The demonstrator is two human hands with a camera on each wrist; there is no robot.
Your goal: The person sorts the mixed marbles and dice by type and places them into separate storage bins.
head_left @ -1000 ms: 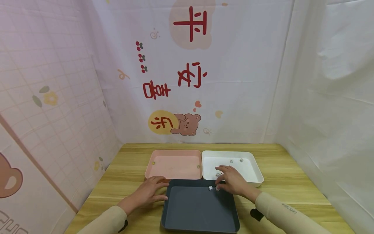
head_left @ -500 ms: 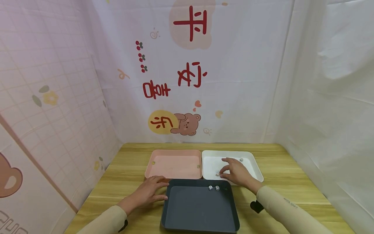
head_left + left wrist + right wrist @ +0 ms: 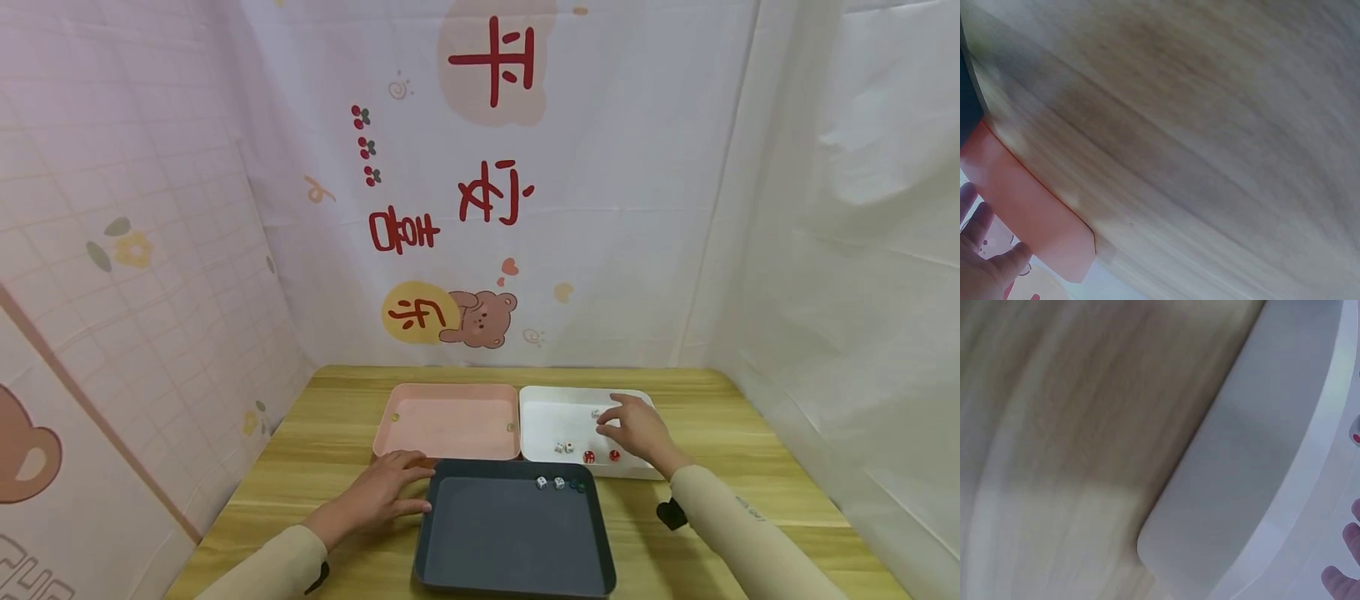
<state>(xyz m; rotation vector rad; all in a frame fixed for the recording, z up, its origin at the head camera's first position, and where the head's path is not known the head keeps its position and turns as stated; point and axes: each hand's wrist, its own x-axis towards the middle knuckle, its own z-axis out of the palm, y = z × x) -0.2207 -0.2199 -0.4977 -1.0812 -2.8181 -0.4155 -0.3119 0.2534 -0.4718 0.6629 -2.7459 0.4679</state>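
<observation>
My right hand [image 3: 637, 428] hovers over the right side of the white tray [image 3: 540, 408], thumb and fingers apart; whether a die lies beneath it is hidden. A clear-looking die [image 3: 596, 414] lies just left of its fingertips. Toward the tray's front lie two white dice [image 3: 564, 447], a red die [image 3: 588, 457] and another red die [image 3: 615, 456]. My left hand [image 3: 378, 492] rests at the left rim of the dark tray [image 3: 517, 533], fingers extended. At that tray's back right are two white dice [image 3: 551, 482] and small dark green dice [image 3: 577, 485].
A pink tray [image 3: 450, 417] stands left of the white one, with a small yellowish piece [image 3: 395, 417] at its left and a pale one [image 3: 511, 427] at its right. The wooden table [image 3: 727, 450] meets printed cloth walls at the back and sides.
My right hand has moved from the dark tray's back right corner across the white tray to its right side, uncovering the green and red dice. The left hand stays put.
</observation>
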